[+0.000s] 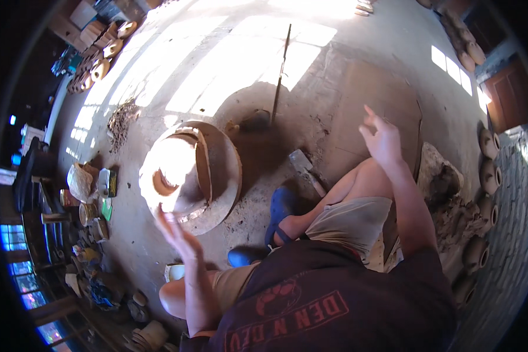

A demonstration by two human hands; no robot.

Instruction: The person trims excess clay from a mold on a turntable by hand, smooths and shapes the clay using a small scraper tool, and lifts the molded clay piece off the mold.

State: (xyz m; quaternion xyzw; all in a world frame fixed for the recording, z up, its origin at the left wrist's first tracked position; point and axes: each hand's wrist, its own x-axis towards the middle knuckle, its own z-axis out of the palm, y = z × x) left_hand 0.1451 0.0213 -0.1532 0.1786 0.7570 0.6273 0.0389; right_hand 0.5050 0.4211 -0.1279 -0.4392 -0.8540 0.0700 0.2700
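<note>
A large round clay pot (188, 199) with a round mouth sits on a broad flat disc (232, 182) on the floor in front of me. It stands left of my feet, its top washed out by sunlight. A curved clay-coloured band stands against its right side. My left hand (180, 236) is at the pot's near edge, fingers stretched out and slightly blurred; I cannot tell whether they touch it. Raised over my right knee, my right hand (383, 139) is empty, its fingers apart and pointing away from me.
A trowel-like tool (302, 162) lies by my blue shoe (281, 208). Beyond it, a long thin rod (283, 70) slants upward. Flat cardboard (369, 94) lies ahead right. Clay lumps (452, 220) and several pots (490, 176) line the right; tins and clutter (88, 214) stand left.
</note>
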